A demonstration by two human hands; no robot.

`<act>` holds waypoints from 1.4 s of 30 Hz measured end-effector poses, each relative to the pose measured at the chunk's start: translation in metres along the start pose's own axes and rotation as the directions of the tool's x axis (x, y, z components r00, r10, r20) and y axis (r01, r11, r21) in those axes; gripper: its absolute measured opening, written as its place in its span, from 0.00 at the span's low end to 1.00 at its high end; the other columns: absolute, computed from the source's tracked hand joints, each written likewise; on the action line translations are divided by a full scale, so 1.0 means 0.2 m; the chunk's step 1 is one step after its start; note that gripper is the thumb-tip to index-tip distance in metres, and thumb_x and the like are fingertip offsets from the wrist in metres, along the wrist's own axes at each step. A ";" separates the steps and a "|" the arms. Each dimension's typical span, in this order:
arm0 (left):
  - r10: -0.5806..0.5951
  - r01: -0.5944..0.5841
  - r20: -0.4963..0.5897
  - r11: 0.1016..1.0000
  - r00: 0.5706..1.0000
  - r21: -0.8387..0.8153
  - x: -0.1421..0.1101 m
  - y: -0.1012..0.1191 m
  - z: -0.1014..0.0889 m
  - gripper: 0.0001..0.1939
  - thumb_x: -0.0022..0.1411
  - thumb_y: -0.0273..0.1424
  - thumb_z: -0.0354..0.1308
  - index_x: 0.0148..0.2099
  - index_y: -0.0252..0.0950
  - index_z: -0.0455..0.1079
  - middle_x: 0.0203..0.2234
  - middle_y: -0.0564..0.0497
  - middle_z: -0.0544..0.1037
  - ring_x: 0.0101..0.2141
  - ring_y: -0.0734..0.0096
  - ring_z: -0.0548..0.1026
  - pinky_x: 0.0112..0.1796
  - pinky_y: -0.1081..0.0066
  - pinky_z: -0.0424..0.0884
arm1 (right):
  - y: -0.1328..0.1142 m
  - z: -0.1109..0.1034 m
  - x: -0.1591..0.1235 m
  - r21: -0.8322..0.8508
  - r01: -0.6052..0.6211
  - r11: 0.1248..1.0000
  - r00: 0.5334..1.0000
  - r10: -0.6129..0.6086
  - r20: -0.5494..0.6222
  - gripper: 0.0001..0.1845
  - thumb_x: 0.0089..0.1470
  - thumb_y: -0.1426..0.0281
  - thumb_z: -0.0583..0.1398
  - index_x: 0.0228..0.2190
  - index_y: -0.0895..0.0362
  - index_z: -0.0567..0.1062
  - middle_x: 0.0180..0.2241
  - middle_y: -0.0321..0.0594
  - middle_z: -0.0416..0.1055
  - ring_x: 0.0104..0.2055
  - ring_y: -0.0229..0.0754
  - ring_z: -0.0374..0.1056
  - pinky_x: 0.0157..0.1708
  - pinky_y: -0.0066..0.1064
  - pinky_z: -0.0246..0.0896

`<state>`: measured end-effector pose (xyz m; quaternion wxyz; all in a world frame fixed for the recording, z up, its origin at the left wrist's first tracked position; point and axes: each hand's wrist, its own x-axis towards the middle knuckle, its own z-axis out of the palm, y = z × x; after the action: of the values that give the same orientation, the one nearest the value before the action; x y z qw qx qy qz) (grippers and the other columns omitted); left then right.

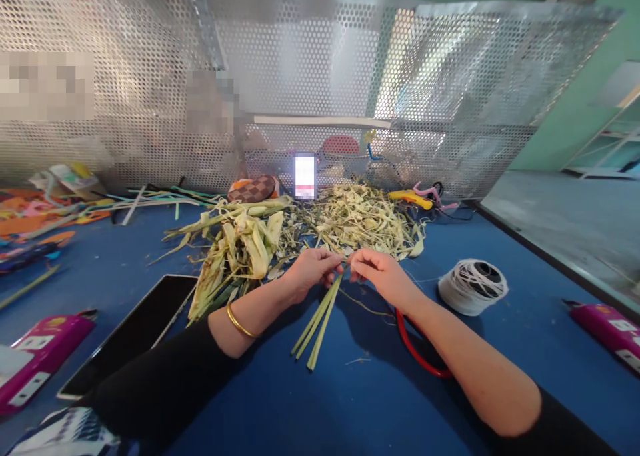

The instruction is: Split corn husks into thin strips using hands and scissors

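Note:
My left hand point(316, 268), with a gold bangle on its wrist, is closed in a pinch at the top of several narrow pale-green husk strips point(319, 329). The strips fan downward over the blue table. Close beside it, my right hand point(377, 273) has its fingers pinched together near the same bundle end; what lies between its fingertips is too small to make out. A thin white thread runs from a spool of thread point(473, 287) toward my right hand. Under my right forearm lies a red-handled tool point(417, 349), partly hidden.
Behind my hands are a heap of shredded husk point(367, 219) and a bunch of whole corn husks point(243, 243). A dark-screened tablet point(135, 333) and magenta power strips point(47, 359) lie at the sides. A lit phone point(305, 176) stands against the perforated metal screen point(310, 49).

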<state>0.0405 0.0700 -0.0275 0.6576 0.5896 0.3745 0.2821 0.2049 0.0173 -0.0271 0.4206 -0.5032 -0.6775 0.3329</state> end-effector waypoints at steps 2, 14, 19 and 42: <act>-0.043 0.044 0.021 0.999 0.999 -0.021 -0.01 0.00 0.00 0.13 0.55 0.35 0.59 0.25 0.32 0.66 0.16 0.57 0.67 0.17 0.83 0.62 0.20 0.78 0.61 | 0.00 -0.01 0.00 -0.062 0.065 0.996 0.997 -0.067 -0.029 0.10 0.53 0.69 0.54 0.22 0.56 0.69 0.28 0.37 0.68 0.30 0.37 0.63 0.33 0.32 0.59; -0.129 0.132 0.056 0.991 0.990 -0.037 -0.01 0.00 0.01 0.14 0.49 0.38 0.65 0.24 0.31 0.70 0.14 0.56 0.67 0.18 0.82 0.62 0.21 0.77 0.61 | -0.03 0.00 0.00 -0.006 -0.059 0.998 0.996 0.058 -0.062 0.09 0.52 0.66 0.56 0.24 0.56 0.71 0.23 0.33 0.66 0.27 0.37 0.62 0.30 0.30 0.56; -0.152 0.162 0.109 0.983 0.982 -0.087 -0.02 0.01 0.01 0.09 0.47 0.33 0.65 0.25 0.31 0.72 0.17 0.55 0.70 0.19 0.83 0.63 0.23 0.78 0.63 | -0.05 0.01 0.00 0.005 -0.063 0.998 0.996 0.063 -0.067 0.10 0.52 0.66 0.56 0.23 0.56 0.72 0.23 0.33 0.67 0.27 0.37 0.62 0.31 0.30 0.57; 0.061 -0.068 0.127 0.996 0.990 0.051 -0.02 -0.01 0.02 0.11 0.53 0.36 0.59 0.26 0.33 0.68 0.18 0.57 0.69 0.18 0.83 0.64 0.21 0.79 0.60 | -0.02 -0.04 0.01 0.140 -0.204 0.969 0.979 0.199 0.053 0.13 0.46 0.72 0.59 0.37 0.57 0.78 0.29 0.37 0.75 0.24 0.34 0.66 0.27 0.29 0.60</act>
<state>0.0418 0.0637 -0.0280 0.6541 0.6358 0.3208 0.2552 0.2105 0.0182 -0.0205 0.4070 -0.5311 -0.6049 0.4317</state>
